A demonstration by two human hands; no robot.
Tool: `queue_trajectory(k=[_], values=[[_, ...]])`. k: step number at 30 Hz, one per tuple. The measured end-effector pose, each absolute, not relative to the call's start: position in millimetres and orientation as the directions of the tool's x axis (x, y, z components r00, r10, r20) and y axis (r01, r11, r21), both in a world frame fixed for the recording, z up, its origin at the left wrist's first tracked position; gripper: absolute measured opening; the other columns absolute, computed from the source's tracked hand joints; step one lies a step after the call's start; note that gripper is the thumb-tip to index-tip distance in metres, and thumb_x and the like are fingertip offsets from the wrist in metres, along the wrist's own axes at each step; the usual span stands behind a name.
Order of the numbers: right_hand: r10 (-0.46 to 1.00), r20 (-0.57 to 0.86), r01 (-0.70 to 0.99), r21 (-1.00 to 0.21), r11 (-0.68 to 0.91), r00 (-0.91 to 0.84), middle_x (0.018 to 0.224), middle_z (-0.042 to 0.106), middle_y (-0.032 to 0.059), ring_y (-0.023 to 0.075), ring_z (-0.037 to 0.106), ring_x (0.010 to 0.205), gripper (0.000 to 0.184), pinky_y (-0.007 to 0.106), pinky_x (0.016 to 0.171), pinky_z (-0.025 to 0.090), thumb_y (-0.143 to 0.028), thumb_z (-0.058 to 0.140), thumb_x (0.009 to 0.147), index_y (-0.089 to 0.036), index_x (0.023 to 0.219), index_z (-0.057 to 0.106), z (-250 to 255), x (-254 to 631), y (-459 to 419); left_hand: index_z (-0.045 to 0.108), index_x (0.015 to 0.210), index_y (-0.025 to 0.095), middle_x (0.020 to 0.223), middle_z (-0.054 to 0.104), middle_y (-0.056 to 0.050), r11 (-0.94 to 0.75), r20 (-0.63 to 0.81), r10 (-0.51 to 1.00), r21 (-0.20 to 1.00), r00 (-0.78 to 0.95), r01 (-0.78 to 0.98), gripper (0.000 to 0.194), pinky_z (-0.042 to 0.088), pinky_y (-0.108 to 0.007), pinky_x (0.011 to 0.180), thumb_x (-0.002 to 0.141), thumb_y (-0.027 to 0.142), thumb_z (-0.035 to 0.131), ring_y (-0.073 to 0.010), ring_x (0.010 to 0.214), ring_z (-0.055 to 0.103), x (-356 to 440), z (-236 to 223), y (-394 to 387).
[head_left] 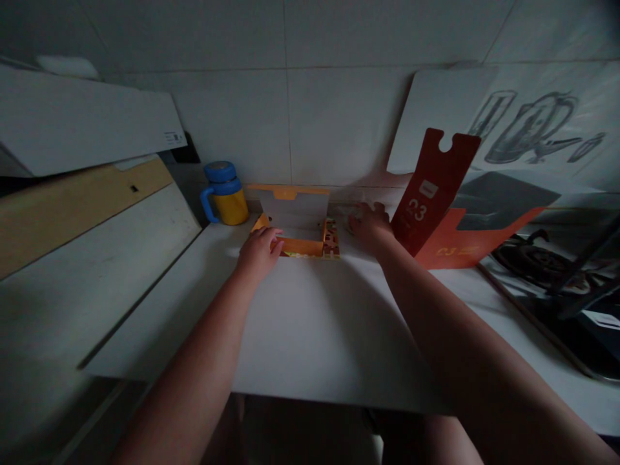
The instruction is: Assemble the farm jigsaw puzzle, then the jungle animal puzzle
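Note:
A small orange cardboard box [303, 247] with a patterned side stands on the white counter, its lid raised against the wall. My left hand [260, 250] grips the box's front left corner, fingers over the edge and thumb at the front wall. To the right of the box, my right hand [372, 223] is at a crumpled, see-through piece of plastic [349, 210] by the wall. Its fingers curl down around the plastic, whose exact kind is hard to make out in the dim light.
A blue and yellow mug [229, 200] with a handle stands left of the box. A tall open orange-red carton [414, 206] is close to my right forearm. Further right sits a gas stove [547, 265]. Boards and a white box [92, 119] are stacked at left.

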State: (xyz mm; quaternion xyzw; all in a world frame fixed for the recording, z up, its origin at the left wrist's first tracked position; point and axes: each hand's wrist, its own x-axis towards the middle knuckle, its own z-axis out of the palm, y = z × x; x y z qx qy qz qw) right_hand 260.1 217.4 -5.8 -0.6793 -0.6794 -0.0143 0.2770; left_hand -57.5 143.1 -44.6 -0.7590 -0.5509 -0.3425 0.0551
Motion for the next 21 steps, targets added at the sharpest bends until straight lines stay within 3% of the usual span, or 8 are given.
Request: queue_trajectory(k=[4, 6, 7, 10, 13, 16, 19, 21], values=[[0.923, 0.371, 0.903, -0.354, 0.245, -0.105, 0.111, 0.075, 0.0167, 0.0301, 0.069, 0.103, 0.044, 0.037, 0.088, 0.049, -0.053, 0.052, 0.104, -0.017, 0.107, 0.077, 3.4, 246.7, 210.4, 0.065, 0.117, 0.023, 0.1, 0.069, -0.007, -0.354, 0.614, 0.783, 0.304, 0.103, 0.884, 0.02, 0.055, -0.042, 0.098, 0.097, 0.026, 0.067, -0.0269, 0.103, 0.066, -53.1, -45.9, 142.4], [0.892, 0.321, 0.76, -0.475, 0.443, -0.319, 0.089, 0.077, 0.01, 0.0252, 0.071, 0.086, 0.055, 0.034, 0.08, 0.051, -0.059, 0.044, 0.106, -0.018, 0.096, 0.079, 5.8, 232.8, 206.1, 0.065, 0.109, 0.022, 0.101, 0.068, -0.009, -0.308, 0.613, 0.788, 0.317, 0.053, 0.897, 0.015, 0.056, -0.043, 0.099, 0.096, 0.028, 0.069, -0.0283, 0.105, 0.066, -52.0, -47.8, 142.6], [0.853, 0.341, 0.652, -0.549, 0.522, -0.396, 0.089, 0.078, 0.009, 0.0244, 0.072, 0.084, 0.057, 0.034, 0.08, 0.053, -0.059, 0.041, 0.107, -0.018, 0.098, 0.079, 6.3, 225.3, 205.1, 0.065, 0.109, 0.021, 0.104, 0.068, -0.011, -0.295, 0.612, 0.79, 0.318, 0.043, 0.901, 0.016, 0.056, -0.044, 0.1, 0.095, 0.028, 0.069, -0.0289, 0.107, 0.066, -51.9, -48.7, 142.6], [0.749, 0.53, 0.395, -0.638, 0.661, -0.397, 0.133, 0.075, 0.012, 0.0257, 0.073, 0.11, 0.048, 0.039, 0.099, 0.055, -0.049, 0.046, 0.104, -0.021, 0.134, 0.072, 6.3, 205.3, 210.6, 0.067, 0.12, 0.021, 0.125, 0.063, -0.013, -0.312, 0.611, 0.788, 0.299, 0.07, 0.902, 0.027, 0.056, -0.044, 0.104, 0.094, 0.025, 0.071, -0.0289, 0.118, 0.064, -53.4, -50.3, 142.0], [0.771, 0.556, 0.404, -0.657, 0.636, -0.31, 0.173, 0.04, 0.0146, 0.028, 0.066, 0.13, 0.07, 0.046, 0.111, 0.052, -0.041, 0.055, 0.099, -0.026, 0.166, 0.042, 5.2, 196.2, 227.2, 0.07, 0.12, 0.023, 0.129, 0.061, -0.012, -0.336, 0.578, 0.809, 0.307, 0.107, 0.89, 0.024, 0.06, -0.041, 0.098, 0.096, 0.025, 0.068, -0.0264, 0.115, 0.065, -55.4, -50.1, 140.9], [0.84, 0.5, 0.611, -0.603, 0.513, -0.211, 0.177, 0.027, 0.0209, 0.0308, 0.057, 0.141, 0.075, 0.046, 0.115, 0.047, -0.037, 0.057, 0.098, -0.018, 0.168, 0.034, 3.3, 202.1, 242.8, 0.07, 0.122, 0.023, 0.126, 0.062, -0.011, -0.356, 0.565, 0.817, 0.334, 0.116, 0.873, 0.025, 0.062, -0.041, 0.096, 0.098, 0.025, 0.066, -0.026, 0.116, 0.065, -55.7, -48.8, 140.0], [0.845, 0.526, 0.776, -0.492, 0.395, -0.096, 0.169, 0.04, 0.0238, 0.0335, 0.042, 0.152, 0.061, 0.048, 0.121, 0.036, -0.032, 0.055, 0.099, -0.013, 0.157, 0.048, -0.2, 220.4, 249.3, 0.069, 0.126, 0.022, 0.126, 0.063, -0.011, -0.379, 0.568, 0.813, 0.345, 0.131, 0.858, 0.028, 0.061, -0.043, 0.099, 0.098, 0.025, 0.065, -0.0272, 0.121, 0.064, -54.3, -47.6, 139.5], [0.872, 0.489, 0.85, -0.471, 0.238, 0.027, 0.165, 0.042, 0.0236, 0.0377, 0.041, 0.149, 0.056, 0.052, 0.117, 0.037, -0.035, 0.057, 0.097, -0.018, 0.151, 0.056, -3.6, 235.3, 251.4, 0.068, 0.126, 0.022, 0.127, 0.063, -0.011, -0.39, 0.556, 0.819, 0.353, 0.145, 0.85, 0.028, 0.06, -0.043, 0.102, 0.098, 0.024, 0.066, -0.027, 0.121, 0.064, -53.1, -47.5, 139.6]])
